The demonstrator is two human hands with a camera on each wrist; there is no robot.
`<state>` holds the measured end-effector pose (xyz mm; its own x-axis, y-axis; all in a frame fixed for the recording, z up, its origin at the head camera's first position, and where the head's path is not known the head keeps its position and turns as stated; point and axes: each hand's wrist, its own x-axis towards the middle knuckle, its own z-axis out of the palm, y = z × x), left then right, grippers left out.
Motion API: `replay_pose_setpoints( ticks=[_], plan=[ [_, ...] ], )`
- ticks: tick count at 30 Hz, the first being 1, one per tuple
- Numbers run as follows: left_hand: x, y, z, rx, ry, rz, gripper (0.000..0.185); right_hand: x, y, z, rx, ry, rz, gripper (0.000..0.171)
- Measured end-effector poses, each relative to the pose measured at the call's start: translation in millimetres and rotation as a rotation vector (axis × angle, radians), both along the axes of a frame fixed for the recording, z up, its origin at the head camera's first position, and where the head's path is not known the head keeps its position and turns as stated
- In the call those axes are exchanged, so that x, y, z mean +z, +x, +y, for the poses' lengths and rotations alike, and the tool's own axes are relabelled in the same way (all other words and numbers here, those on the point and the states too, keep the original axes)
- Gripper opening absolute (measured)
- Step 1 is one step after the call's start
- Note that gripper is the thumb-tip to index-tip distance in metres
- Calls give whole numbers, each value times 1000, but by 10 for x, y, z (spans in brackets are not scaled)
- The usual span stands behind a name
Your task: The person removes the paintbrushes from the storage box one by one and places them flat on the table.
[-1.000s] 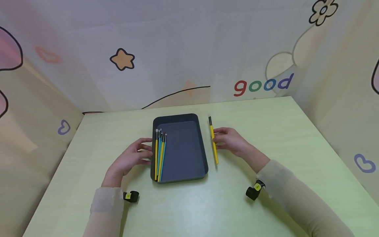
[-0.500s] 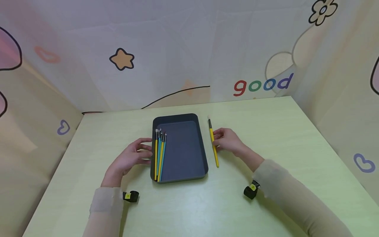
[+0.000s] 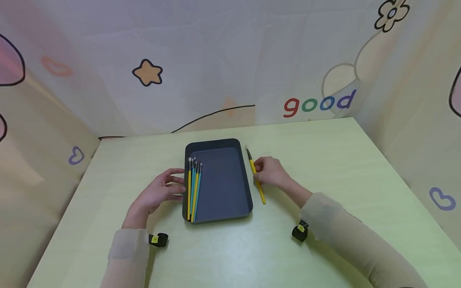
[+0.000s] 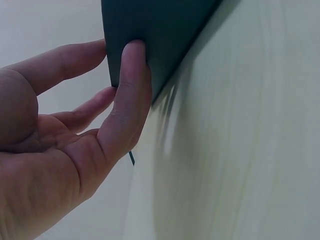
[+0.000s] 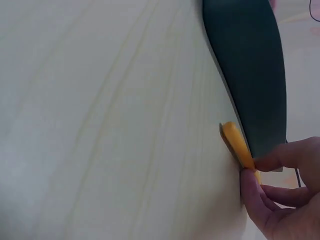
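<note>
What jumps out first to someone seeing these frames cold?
The dark tray at the table's centre, with a row of yellow and teal brushes lying along its left wall. Next, the right hand pinching a yellow brush just outside the tray's right edge, while the left hand rests its fingers against the tray's left wall.

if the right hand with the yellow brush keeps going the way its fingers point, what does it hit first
Probably the right wall of the dark tray. The right hand pinches the yellow brush just right of that wall, fingers pointing left toward it. The brush seems tilted off the table, so height is unclear; it might clear the rim.
</note>
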<state>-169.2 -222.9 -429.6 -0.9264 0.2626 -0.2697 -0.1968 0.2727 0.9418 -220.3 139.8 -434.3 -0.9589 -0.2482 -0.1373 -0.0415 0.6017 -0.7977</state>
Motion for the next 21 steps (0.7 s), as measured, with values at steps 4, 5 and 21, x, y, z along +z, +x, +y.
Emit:
replay_pose_setpoints(
  ticks=[4, 5, 21],
  plan=[
    [3, 11, -1, 1, 1, 4, 63, -30, -17, -36, 13, 26, 44, 41],
    [5, 12, 0, 0, 3, 5, 63, -40, -20, -44, 14, 29, 53, 41],
    [8, 15, 9, -8, -32, 23, 63, -53, 26, -167, 28, 118, 130, 45]
  ],
)
